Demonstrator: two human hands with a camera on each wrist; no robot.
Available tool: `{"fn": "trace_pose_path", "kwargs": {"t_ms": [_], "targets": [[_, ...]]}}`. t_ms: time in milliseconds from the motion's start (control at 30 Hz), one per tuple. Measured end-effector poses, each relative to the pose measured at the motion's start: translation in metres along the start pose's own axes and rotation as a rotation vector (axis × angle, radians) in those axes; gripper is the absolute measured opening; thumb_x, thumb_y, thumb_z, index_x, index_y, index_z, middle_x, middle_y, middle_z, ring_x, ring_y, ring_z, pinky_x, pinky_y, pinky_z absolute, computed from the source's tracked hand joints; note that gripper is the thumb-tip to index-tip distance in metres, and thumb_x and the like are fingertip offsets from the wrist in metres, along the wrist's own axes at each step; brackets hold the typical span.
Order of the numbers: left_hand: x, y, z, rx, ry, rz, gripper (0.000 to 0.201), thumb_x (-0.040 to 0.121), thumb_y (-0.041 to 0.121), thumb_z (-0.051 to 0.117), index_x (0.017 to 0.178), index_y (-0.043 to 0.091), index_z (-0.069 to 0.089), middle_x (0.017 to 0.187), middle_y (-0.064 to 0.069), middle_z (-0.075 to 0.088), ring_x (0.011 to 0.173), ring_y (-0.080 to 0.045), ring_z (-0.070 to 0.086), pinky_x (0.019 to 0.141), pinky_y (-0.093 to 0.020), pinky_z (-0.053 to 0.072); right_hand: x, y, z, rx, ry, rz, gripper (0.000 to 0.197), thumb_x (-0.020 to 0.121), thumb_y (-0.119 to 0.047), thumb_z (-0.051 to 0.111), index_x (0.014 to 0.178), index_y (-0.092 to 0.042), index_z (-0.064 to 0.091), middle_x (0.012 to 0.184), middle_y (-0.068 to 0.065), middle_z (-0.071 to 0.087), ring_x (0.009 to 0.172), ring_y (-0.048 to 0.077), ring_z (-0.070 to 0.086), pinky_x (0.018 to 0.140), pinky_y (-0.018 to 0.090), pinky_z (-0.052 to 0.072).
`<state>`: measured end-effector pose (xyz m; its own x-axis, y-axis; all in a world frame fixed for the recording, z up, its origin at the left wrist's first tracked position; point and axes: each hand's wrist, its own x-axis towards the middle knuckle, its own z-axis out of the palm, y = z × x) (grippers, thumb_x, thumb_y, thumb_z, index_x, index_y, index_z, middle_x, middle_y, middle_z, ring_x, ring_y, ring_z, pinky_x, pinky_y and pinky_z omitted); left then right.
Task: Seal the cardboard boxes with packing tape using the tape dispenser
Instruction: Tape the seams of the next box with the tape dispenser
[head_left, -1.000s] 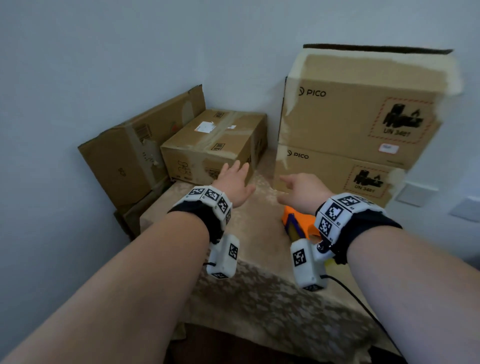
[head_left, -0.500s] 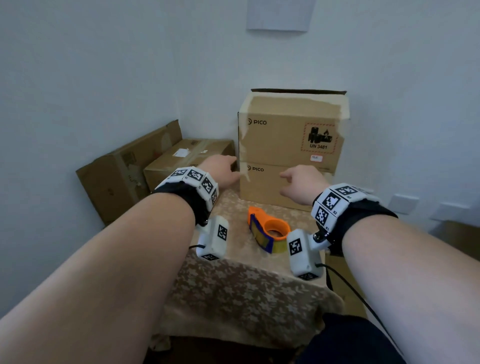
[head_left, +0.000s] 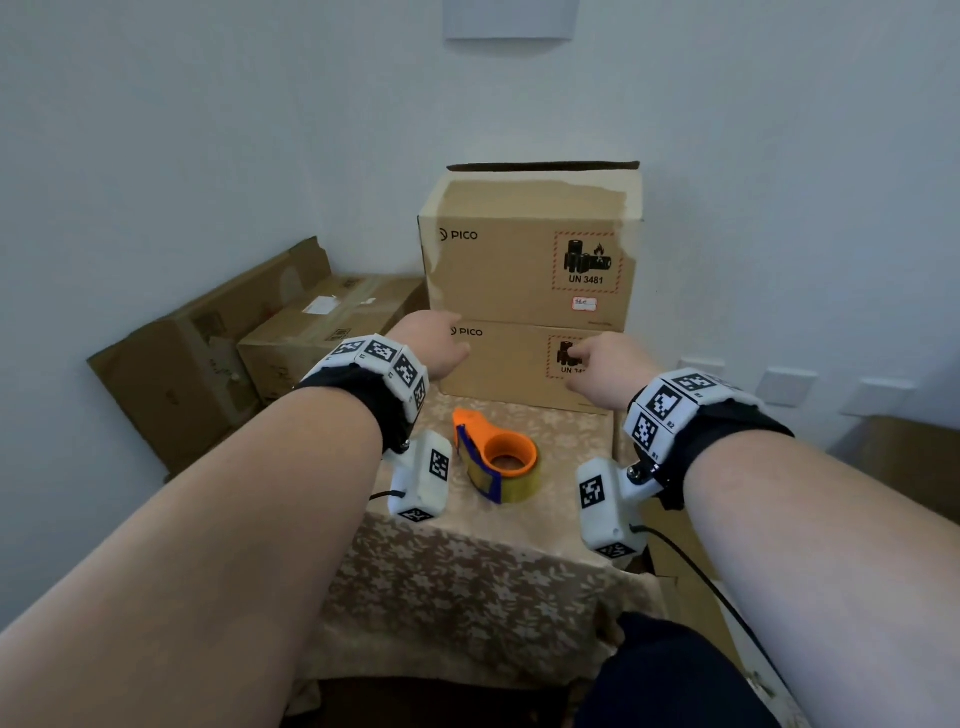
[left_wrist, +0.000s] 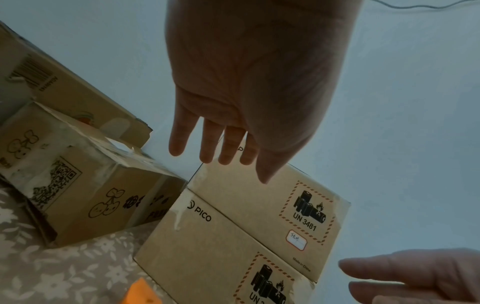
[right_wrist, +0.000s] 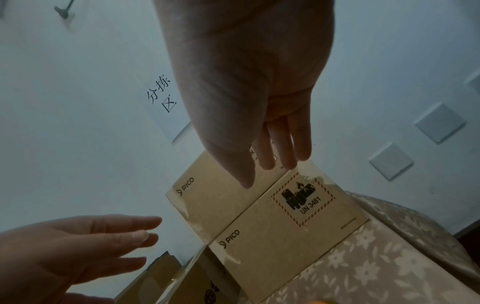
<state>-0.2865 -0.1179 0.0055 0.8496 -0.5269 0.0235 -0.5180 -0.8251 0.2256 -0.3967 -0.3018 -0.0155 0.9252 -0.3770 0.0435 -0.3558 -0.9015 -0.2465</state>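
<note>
Head view: left hand and right hand extended toward stacked PICO boxes; fingers straight, loosely spread, holding nothing.

Head view: looks forward and down over both forearms at the worktop and the stacked PICO boxes.
Left wrist view: under the palm, along the fingers, close to the boxes.
Right wrist view: likewise, from the right.
Shared: all three show the PICO boxes; each wrist view catches the other hand.
</note>
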Motion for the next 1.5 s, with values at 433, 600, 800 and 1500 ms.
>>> {"fn": "trace_pose_path", "kwargs": {"t_ms": [433, 600, 800, 1500], "targets": [[0.073, -0.020, 0.005, -0.134, 0.053, -0.121, 0.060, 0.096, 0.032, 0.047, 0.149, 0.010, 0.028, 0.150, -0.012, 0.038, 0.135, -0.029, 0.038, 0.106, -0.037, 0.035, 0.071, 0.013, 0.002, 0.098, 0.091, 0.093, 0.050, 0.092, -0.023, 0.052, 0.141, -0.016, 0.046, 0.117, 0.009, 0.063, 0.095, 0.025, 0.062, 0.072, 0.029, 0.048], [0.099, -0.028, 0.011, -0.224, 0.067, -0.143, 0.054, 0.092, 0.034, 0.051, 0.139, 0.010, 0.041, 0.133, -0.013, 0.054, 0.117, -0.031, 0.053, 0.091, -0.038, 0.043, 0.093, 0.018, 0.010, 0.129, 0.084, 0.145, 0.042, 0.091, -0.025, 0.054, 0.132, -0.016, 0.054, 0.093, 0.004, 0.063, 0.080, 0.021, 0.062, 0.064, 0.028, 0.048], [0.127, -0.030, 0.009, -0.414, 0.132, -0.228, 0.066, 0.091, 0.031, 0.056, 0.144, 0.005, 0.026, 0.133, -0.017, 0.051, 0.114, -0.033, 0.055, 0.082, -0.036, 0.043, 0.103, 0.026, 0.002, 0.119, 0.114, 0.193, 0.012, 0.091, -0.020, 0.052, 0.097, -0.014, 0.060, 0.087, 0.003, 0.059, 0.073, 0.018, 0.054, 0.060, 0.025, 0.042], [0.184, -0.050, -0.015, -1.213, 0.092, -0.272, 0.079, 0.078, 0.034, 0.071, 0.143, 0.020, 0.030, 0.136, -0.002, 0.049, 0.123, -0.026, 0.048, 0.099, -0.050, 0.044, 0.154, 0.027, -0.001, 0.820, 0.373, 0.507, 0.047, 0.088, -0.011, 0.061, 0.127, -0.015, 0.034, 0.099, 0.000, 0.054, 0.077, 0.016, 0.055, 0.072, 0.034, 0.053]]}}
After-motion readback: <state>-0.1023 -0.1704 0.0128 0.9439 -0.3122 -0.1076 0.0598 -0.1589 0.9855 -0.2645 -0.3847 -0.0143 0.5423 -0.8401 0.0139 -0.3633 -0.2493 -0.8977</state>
